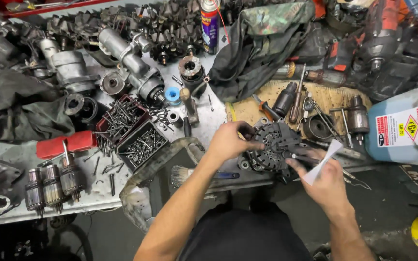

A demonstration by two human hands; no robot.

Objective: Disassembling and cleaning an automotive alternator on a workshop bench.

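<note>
Head view. Black alternator (272, 145) sitting at the near edge of the workbench (20, 154), toward its right end, partly hanging over the edge. Left hand (228, 141) clamped on the alternator's left side, fingers curled over the ribbed rear cover. Right hand (326, 181) closed around a slim tool (310, 158), probably a screwdriver, tip laid against the cover's right side; a white paper slip (323, 160) pinched in the same grip.

Risks, as judgement only:

- Alternator close to the near edge: a hard push from the tool could tip it off toward the floor, since only the left hand steadies it.
- Tool tip resting on a ribbed, greasy-looking cover: a slip could drive it into the left hand's fingers just beside it.
- Paper sharing the right hand with the tool: a weaker hold, and a partly blocked view of the tip.
- Paint brush (197, 175) lying on the near edge just left of the alternator, easily knocked off by the left forearm.
- Open trays of screws (134, 130) left of centre, with loose screws scattered toward the near edge: likely to swallow any small fastener set down there.
- Drill chuck (357, 118), pliers and screwdrivers crowded just behind the alternator on the wooden board (330, 96): little room to turn it without snagging.
- Blue canister (405, 128) at the right end, near the right wrist: cannot tell whether capped.
</note>
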